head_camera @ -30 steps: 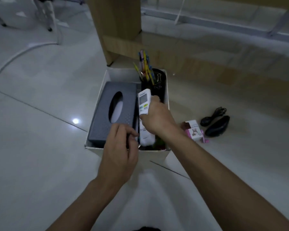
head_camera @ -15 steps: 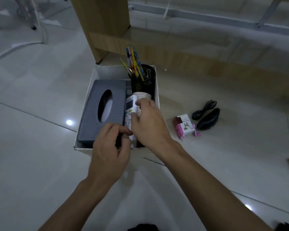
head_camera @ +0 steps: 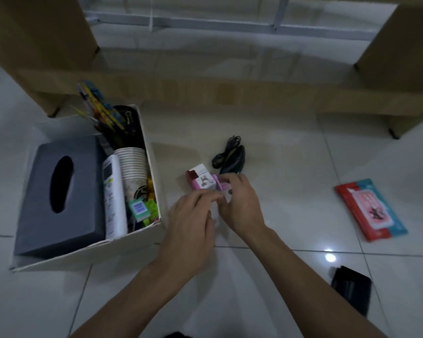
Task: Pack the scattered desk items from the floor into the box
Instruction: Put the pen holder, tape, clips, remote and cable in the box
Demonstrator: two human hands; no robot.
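Observation:
The white cardboard box (head_camera: 154, 181) stands on the floor at the left. It holds a grey tissue box (head_camera: 59, 193), a white remote (head_camera: 112, 196), a stack of paper cups (head_camera: 133, 167), a black pen holder (head_camera: 122, 132) and sticky notes (head_camera: 142, 208). A small pink carton (head_camera: 200, 181) lies on the tiles just right of the box. My right hand (head_camera: 239, 206) grips its near end, fingers curled over its pink flap. My left hand (head_camera: 193, 223) reaches in beside it, fingertips touching the carton's near corner. A black mouse with coiled cable (head_camera: 231, 157) lies right behind the carton.
A red and blue wet-wipes pack (head_camera: 370, 209) lies on the floor at the right, and a flat black object (head_camera: 351, 287) nearer me. Wooden desk legs (head_camera: 42, 45) and a low crossbar (head_camera: 205, 91) stand behind the box.
Both hands left the box, where the remote now rests beside the cups, and moved right to the pink carton. The view swung right, revealing the wipes pack and black object.

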